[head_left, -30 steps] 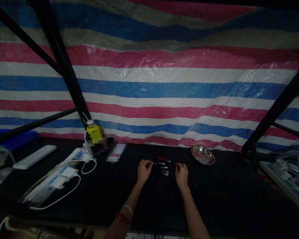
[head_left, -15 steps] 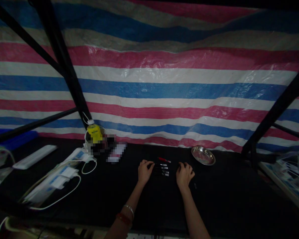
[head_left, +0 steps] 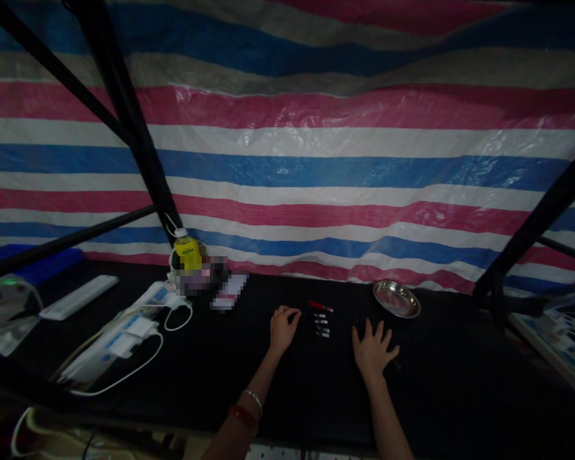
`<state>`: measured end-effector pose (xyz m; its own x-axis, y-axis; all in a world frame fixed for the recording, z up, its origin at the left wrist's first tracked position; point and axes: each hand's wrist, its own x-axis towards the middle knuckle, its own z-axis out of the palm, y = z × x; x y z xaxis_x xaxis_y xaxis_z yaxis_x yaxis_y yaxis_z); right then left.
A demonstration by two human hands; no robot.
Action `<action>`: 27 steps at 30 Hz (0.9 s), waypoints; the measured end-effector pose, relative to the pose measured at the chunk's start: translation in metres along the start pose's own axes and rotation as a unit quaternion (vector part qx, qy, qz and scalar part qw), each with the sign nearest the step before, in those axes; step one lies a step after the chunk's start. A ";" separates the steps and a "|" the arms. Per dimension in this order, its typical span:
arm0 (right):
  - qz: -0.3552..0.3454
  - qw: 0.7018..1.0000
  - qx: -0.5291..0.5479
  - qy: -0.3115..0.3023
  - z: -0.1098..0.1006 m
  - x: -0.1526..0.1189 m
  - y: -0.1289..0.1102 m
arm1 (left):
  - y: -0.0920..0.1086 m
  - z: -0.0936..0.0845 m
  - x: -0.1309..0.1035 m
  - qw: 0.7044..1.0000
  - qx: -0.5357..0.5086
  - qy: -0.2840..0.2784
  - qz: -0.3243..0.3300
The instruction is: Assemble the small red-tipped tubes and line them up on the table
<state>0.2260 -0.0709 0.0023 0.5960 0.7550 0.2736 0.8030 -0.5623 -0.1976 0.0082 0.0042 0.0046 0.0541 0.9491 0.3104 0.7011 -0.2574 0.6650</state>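
Because its fingers are fanned wide, palm down over the black tabletop [head_left: 326,396], the right hand [head_left: 372,355] appears to hold nothing. Just off its 4 o'clock lies a small, dark, narrow piece [head_left: 397,365], too dim to identify. Between its 9 and 10 o'clock, the left hand [head_left: 282,329] has thumb and forefinger nearly together, a pinch suited to slender things, though whether anything is caught there cannot be told. At that hand's 3 o'clock, four slim black rods with silvery ends [head_left: 322,329] lie side by side, probably to keep each distinct. At their 12 o'clock lies a slim red rod with a silvery tip [head_left: 319,306]. Farther off, at the right hand's 1 o'clock, a round, shiny metal dish [head_left: 397,300] stands apart, perhaps leaving the hands room.
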 end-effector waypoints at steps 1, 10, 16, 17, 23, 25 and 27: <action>-0.008 1.000 -0.007 0.002 -0.002 -0.001 0.002 | 0.000 0.000 0.000 1.000 -0.001 0.001 0.001; -0.016 1.000 0.007 -0.017 0.001 -0.001 0.062 | -0.002 0.002 0.000 1.000 -0.011 0.011 0.001; -0.080 0.992 0.080 -0.056 0.003 0.017 0.082 | -0.002 0.003 0.001 1.000 -0.014 0.017 0.008; -0.097 0.989 0.091 -0.062 0.003 0.021 0.081 | -0.002 0.003 0.001 1.000 -0.016 0.018 0.009; -0.199 0.964 0.159 -0.078 0.010 0.032 0.074 | 0.000 0.001 0.001 1.000 -0.022 0.018 0.007; -0.207 0.959 0.177 -0.073 0.011 0.032 0.074 | 0.001 0.000 0.002 1.000 -0.023 0.014 0.008; -0.210 0.955 0.198 -0.073 0.010 0.030 0.071 | 0.002 0.000 0.002 1.000 -0.025 0.012 0.008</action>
<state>0.3014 -0.0844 -0.0132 0.1921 0.9412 0.2779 0.8924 -0.0497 -0.4485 0.0095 0.0058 0.0065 0.0478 0.9405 0.3365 0.6635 -0.2817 0.6931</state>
